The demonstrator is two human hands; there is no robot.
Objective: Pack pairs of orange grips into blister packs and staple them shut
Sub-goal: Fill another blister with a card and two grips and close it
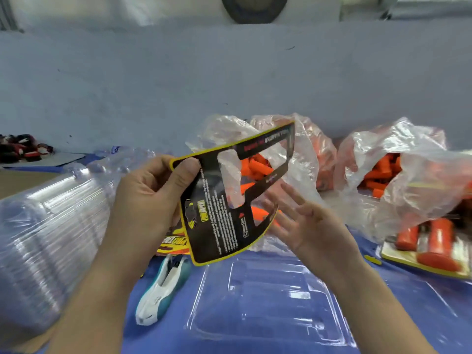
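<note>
My left hand [153,190] pinches the corner of a black, yellow-edged insert card [217,215] with cut-out windows and holds it tilted above the table. My right hand [304,223] is spread, fingers straight, just right of the card's lower edge, and holds nothing. Below lies an open clear blister pack [268,300] on the blue surface. A white and teal stapler [163,284] lies to its left. Loose orange grips [255,167] fill a clear plastic bag behind the card; a second bag [383,175] of them sits at the right.
A tall stack of clear blister shells [48,238] lies on its side at the left. More printed cards [173,245] lie under the held one. A finished pack with orange grips [431,244] rests at the right edge. Dark red items [23,146] sit far left.
</note>
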